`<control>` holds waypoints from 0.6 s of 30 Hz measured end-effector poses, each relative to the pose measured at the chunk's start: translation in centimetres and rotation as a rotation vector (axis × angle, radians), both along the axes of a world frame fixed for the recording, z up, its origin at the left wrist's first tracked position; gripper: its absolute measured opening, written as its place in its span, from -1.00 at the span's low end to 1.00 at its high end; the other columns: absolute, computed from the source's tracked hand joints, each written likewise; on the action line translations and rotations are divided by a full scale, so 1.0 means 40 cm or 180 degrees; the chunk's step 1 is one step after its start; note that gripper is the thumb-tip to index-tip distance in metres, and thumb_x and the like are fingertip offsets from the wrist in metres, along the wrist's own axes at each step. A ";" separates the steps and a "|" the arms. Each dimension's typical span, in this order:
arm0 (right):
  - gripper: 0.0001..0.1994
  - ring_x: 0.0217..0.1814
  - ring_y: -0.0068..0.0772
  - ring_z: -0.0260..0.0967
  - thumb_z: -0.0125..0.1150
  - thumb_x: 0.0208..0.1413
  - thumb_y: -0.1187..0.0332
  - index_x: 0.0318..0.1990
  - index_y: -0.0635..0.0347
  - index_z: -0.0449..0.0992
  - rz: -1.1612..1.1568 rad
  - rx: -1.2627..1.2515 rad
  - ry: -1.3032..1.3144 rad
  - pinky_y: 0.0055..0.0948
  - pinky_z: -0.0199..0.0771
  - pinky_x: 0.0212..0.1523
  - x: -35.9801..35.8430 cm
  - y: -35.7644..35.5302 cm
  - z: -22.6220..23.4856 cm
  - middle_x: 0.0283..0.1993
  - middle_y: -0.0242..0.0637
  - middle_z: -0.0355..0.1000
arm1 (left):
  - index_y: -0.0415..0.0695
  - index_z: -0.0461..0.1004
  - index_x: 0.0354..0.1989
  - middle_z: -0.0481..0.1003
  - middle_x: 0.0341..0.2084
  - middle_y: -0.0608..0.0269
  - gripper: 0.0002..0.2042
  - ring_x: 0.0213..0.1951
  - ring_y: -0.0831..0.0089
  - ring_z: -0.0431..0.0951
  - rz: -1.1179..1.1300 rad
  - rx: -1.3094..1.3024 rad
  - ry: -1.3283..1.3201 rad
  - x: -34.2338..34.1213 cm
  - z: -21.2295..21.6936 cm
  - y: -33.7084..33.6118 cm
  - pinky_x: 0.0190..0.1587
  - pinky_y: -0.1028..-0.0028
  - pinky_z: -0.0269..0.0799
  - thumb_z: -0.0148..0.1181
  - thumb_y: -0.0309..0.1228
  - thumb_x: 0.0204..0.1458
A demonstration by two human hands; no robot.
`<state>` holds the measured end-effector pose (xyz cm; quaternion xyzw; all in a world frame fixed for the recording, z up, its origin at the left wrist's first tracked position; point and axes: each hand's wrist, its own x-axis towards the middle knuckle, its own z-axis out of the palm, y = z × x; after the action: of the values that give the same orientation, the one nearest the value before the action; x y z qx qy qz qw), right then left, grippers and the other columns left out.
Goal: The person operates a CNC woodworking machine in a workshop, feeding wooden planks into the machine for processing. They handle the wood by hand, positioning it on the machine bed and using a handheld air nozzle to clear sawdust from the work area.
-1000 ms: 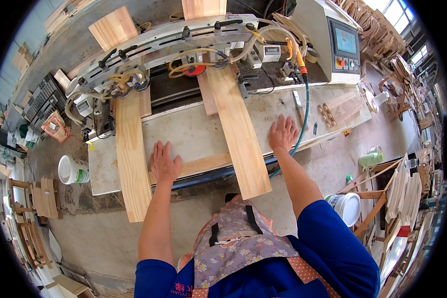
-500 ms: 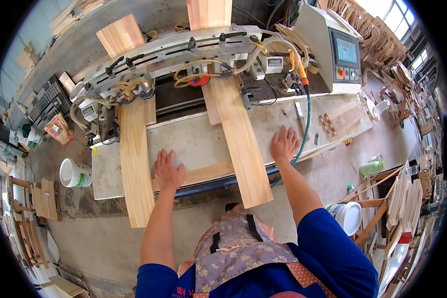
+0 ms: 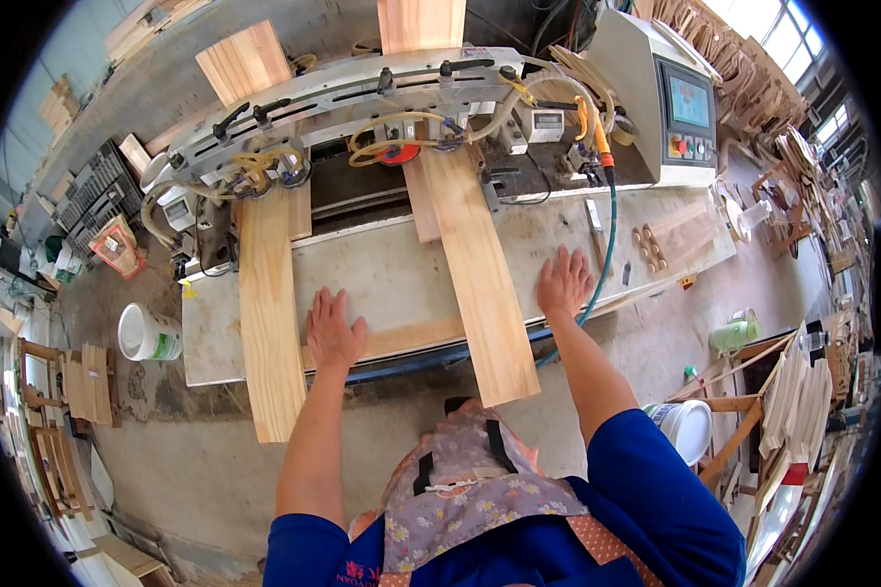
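The long pale pine plank on the right point(image 3: 475, 269) lies between the two hands, its long axis running from about 11 o'clock, where its far end sits under the grey metal clamp rail of the machine point(image 3: 362, 93), down to about 5 o'clock, where its near end overhangs the edge of the dusty grey machine table point(image 3: 392, 284). The right hand point(image 3: 563, 284) lies flat and open, fingers spread, on the table just beside the plank at its 3 o'clock side, holding nothing. The left hand point(image 3: 335, 331) is likewise open and flat, resting at the plank's 9 o'clock, between it and a second long pale plank point(image 3: 269, 313) that lies parallel further left; it seems to touch a low wooden strip along the table's near edge point(image 3: 411, 338). The right hand looks slightly the nearer of the two. Against the frame half a second ago, both hands rest in much the same spots; planks and machine head lie unchanged.
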<state>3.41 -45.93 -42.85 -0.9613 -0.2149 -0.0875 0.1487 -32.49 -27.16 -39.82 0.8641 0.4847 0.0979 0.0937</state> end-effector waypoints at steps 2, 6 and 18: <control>-0.51 0.51 -0.18 -0.12 0.00 0.20 0.05 0.28 -0.15 0.26 -0.0016 -0.0020 -0.0007 0.00 -0.21 0.43 0.005 0.001 -0.004 0.44 -0.18 0.05 | -0.05 0.27 0.24 0.13 0.34 0.02 -0.41 0.39 0.15 0.04 -0.0012 0.0032 -0.0024 0.001 -0.002 0.000 0.38 0.13 -0.02 0.18 -0.19 -0.01; -0.50 0.52 -0.18 -0.13 0.00 0.20 0.05 0.29 -0.15 0.25 -0.0042 -0.0074 0.0036 0.00 -0.22 0.43 0.006 0.003 -0.003 0.45 -0.19 0.05 | -0.04 0.27 0.24 0.14 0.34 0.03 -0.41 0.39 0.15 0.05 -0.0010 -0.0024 -0.0013 0.005 0.001 0.001 0.38 0.13 -0.01 0.18 -0.19 -0.01; -0.50 0.51 -0.19 -0.12 0.01 0.20 0.06 0.29 -0.15 0.25 -0.0030 -0.0066 -0.0006 0.01 -0.21 0.43 0.003 0.005 -0.004 0.44 -0.21 0.05 | -0.03 0.26 0.25 0.11 0.35 0.04 -0.40 0.39 0.16 0.04 -0.0004 -0.0023 -0.0006 0.001 -0.001 0.003 0.39 0.13 -0.02 0.18 -0.20 -0.01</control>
<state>3.54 -45.72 -43.02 -0.9637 -0.2113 -0.0869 0.1381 -32.44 -27.04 -39.85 0.8640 0.4844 0.0968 0.0974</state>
